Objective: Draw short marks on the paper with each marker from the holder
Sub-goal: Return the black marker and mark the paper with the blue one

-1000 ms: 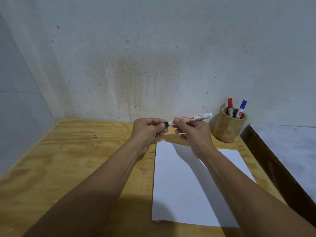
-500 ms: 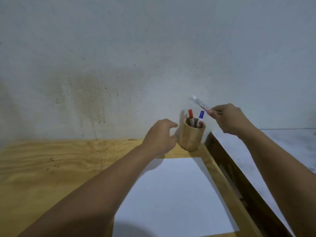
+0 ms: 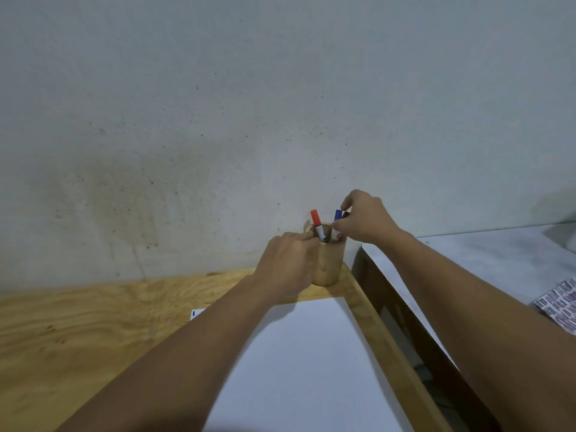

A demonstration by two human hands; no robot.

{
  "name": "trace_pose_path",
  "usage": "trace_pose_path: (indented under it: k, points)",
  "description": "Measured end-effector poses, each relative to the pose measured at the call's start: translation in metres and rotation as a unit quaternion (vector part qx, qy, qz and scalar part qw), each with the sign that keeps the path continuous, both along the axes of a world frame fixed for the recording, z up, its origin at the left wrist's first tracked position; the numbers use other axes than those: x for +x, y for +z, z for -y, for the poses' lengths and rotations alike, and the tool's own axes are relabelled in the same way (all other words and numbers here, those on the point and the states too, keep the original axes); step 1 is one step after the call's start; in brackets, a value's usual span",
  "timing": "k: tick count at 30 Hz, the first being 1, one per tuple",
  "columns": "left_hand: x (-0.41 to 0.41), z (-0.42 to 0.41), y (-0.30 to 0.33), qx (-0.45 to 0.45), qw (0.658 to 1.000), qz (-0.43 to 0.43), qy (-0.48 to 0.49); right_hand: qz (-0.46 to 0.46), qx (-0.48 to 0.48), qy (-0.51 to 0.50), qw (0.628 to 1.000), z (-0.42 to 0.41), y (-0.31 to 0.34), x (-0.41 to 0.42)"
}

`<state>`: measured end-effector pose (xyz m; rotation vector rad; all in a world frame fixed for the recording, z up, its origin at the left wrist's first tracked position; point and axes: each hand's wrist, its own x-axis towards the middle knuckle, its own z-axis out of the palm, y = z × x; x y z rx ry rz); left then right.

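A round wooden holder (image 3: pixel 328 266) stands at the back right corner of the plywood table (image 3: pixel 93 332), against the wall. A red-capped marker (image 3: pixel 317 224) leans in it at the left; a blue-capped marker (image 3: pixel 337 214) stands at the right. My left hand (image 3: pixel 288 263) wraps the holder's left side with its fingers at the rim. My right hand (image 3: pixel 364 219) is above the holder, fingers pinched on a black-capped marker (image 3: pixel 344 214) that stands in it beside the blue one. The white paper (image 3: pixel 311 353) lies in front of the holder, with one short dark mark (image 3: pixel 193 313) near its far left corner.
A dark wooden rail (image 3: pixel 414 332) runs along the table's right edge, with a gap below. Beyond it lies a grey surface (image 3: pixel 483 263) carrying a black-and-white patterned cloth (image 3: pixel 561 304). A stained grey wall (image 3: pixel 218 135) closes off the back.
My right hand has brought the marker down from beside the holder into it. My left hand has moved right and taken hold of the holder. The view has shifted right and closer.
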<state>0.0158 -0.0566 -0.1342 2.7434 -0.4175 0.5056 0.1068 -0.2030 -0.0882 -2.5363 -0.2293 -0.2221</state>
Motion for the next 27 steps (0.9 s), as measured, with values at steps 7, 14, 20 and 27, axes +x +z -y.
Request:
trace_pose_path:
  k: [7, 14, 20, 27]
  points:
    - [-0.001, 0.001, -0.001, -0.012, 1.0, -0.012, 0.008, -0.028, 0.046, -0.071, 0.996, -0.009, -0.018, 0.009]
    - [0.005, -0.002, -0.015, -0.056, 0.998, 0.009, 0.001, 0.002, 0.146, -0.08, 0.986, -0.01, -0.022, 0.01]
    - [0.007, 0.003, -0.023, -0.146, 0.988, 0.059, 0.001, 0.099, 0.297, -0.047, 0.949, -0.004, 0.006, 0.005]
    - [0.011, 0.02, -0.029, -0.256, 0.959, 0.115, 0.051, 0.168, 0.38, 0.018, 0.909, 0.01, 0.041, -0.019]
